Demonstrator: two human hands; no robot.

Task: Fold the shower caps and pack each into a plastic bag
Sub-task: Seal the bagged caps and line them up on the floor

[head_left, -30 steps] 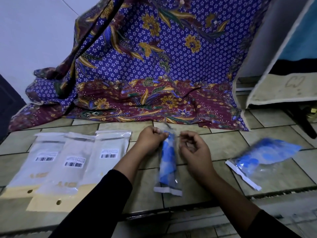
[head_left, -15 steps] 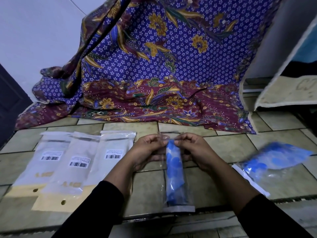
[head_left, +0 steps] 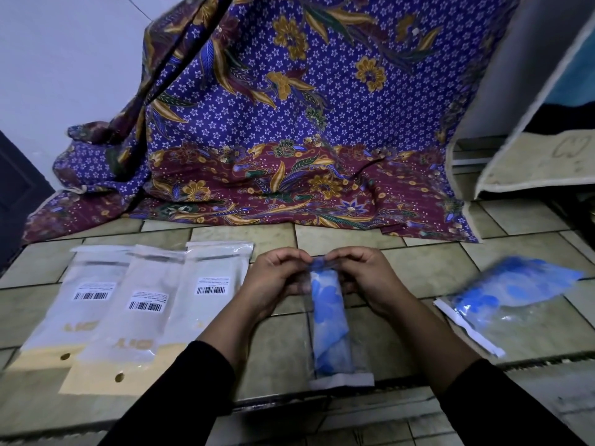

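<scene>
- Fingers (head_left: 291, 256) of left hand (head_left: 273, 284) and right hand (head_left: 367, 278) pinch the top of a narrow clear plastic bag (head_left: 341, 379) that holds a folded blue shower cap (head_left: 326, 317) and stretches toward 6 o'clock.
- Hands, apart a second ago, now meet there: sealing, likely.
- Another bagged blue cap (head_left: 508, 300) lies at 3 o'clock.

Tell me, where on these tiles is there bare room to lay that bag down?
Bare tile runs in front of the cloth, widest at right, behind the blue pile. A smaller patch lies between the packets and the bag pinched by left hand and right hand, partly under the left forearm. The left side is crowded: three packets overlap.
</scene>
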